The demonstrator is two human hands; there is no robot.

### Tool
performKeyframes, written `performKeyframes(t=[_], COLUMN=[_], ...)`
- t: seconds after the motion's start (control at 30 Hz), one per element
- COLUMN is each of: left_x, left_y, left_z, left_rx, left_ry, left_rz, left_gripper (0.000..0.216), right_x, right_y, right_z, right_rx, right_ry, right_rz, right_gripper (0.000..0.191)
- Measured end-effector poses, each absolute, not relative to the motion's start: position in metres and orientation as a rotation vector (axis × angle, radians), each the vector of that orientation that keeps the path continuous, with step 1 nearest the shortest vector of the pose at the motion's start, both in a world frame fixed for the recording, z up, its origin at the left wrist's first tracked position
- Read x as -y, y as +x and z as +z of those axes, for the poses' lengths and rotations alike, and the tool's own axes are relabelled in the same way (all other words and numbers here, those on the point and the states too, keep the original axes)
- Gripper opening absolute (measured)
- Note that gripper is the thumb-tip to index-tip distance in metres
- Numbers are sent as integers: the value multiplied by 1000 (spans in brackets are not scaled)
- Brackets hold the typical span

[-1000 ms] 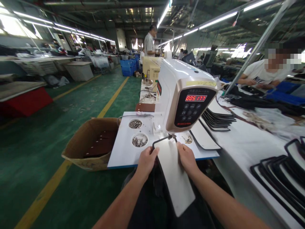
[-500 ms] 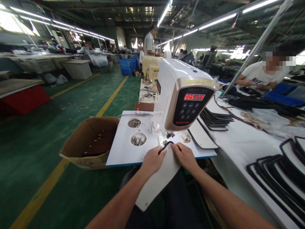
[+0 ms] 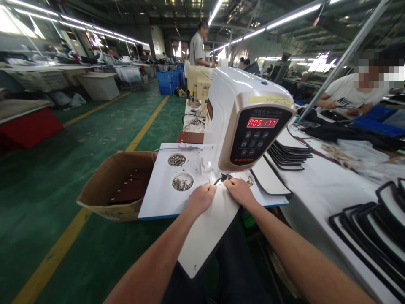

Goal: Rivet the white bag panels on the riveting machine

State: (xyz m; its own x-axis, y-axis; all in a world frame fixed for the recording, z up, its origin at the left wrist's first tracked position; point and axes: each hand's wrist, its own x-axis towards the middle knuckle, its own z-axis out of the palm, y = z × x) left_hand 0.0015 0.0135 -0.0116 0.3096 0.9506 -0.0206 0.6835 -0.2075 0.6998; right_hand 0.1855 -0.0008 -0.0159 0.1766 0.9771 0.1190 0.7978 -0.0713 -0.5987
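A pale flat panel with a dark edge (image 3: 210, 230) slants from the machine down over my lap, a small metal fastener showing near its lower corner. My left hand (image 3: 202, 197) is closed on the panel's left edge near its far end. On the opposite edge, my right hand (image 3: 241, 192) grips it close to the machine's metal tooling (image 3: 225, 176). The panel's far tip sits under the head of the white fastening machine (image 3: 249, 126), whose red display reads 005177. Fingers and the machine head partly hide that tip.
Two round wells of small metal parts (image 3: 182, 182) are set in the white worktop (image 3: 155, 194). A cardboard box (image 3: 107, 169) holding brown pieces stands left. Stacked dark-edged panels (image 3: 363, 228) lie on the right table. A co-worker (image 3: 351, 93) sits beyond it.
Both hands have moved forward with the panel, bringing its far tip in under the machine head. The hole near that tip, visible before, is now hidden. The display number is the same.
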Motion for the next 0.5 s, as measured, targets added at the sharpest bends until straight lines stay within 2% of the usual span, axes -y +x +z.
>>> performKeyframes(t=[0.2, 0.33, 0.43, 0.5], left_x=[-14, 5, 24, 35], left_y=[-3, -40, -73, -81], left_z=[-10, 2, 10, 12], left_rx=[-1375, -1284, -1257, -1256], left_ry=[1969, 2061, 2161, 2230], left_rz=[582, 486, 362, 316], left_gripper=[41, 37, 29, 26], right_x=[5, 20, 43, 60], right_y=[180, 193, 214, 221], right_z=[-16, -18, -22, -22], right_rx=[1616, 1464, 1337, 1346], right_ry=[-1890, -1903, -1902, -1841], right_rz=[466, 454, 382, 218], right_gripper=[47, 51, 49, 45])
